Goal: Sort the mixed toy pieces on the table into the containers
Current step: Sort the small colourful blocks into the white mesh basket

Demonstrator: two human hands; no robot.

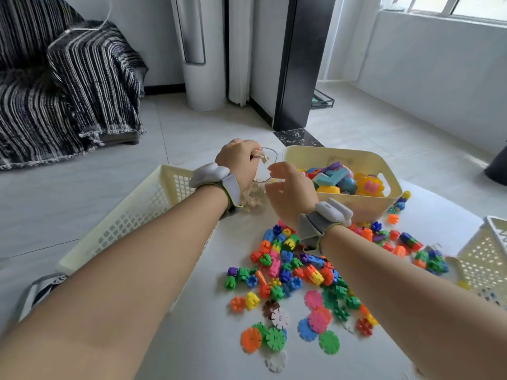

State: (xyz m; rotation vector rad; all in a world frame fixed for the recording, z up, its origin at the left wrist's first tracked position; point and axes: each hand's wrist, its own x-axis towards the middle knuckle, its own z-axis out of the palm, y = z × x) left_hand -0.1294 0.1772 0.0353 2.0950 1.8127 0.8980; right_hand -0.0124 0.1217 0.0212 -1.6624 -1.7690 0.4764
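My left hand (pixel 238 157) grips several pale wooden pieces (pixel 260 156) over a clear container (pixel 267 165) at the table's far side. More wooden pieces (pixel 252 198) lie heaped below it. My right hand (pixel 288 187) hovers beside the container with loosely curled fingers and holds nothing that I can see. Colourful plastic blocks (pixel 288 264) and flat snowflake discs (pixel 274 338) are scattered over the white table (pixel 208 338) near me. A yellow bin (pixel 365 207) behind my right hand holds foam letters and balls.
A cream lattice basket (pixel 131 223) stands at the table's left edge. Another lattice basket (pixel 488 259) sits at the right edge. A striped sofa (pixel 63 86) stands on the floor at the far left, and a white pillar (pixel 203 50) stands behind the table.
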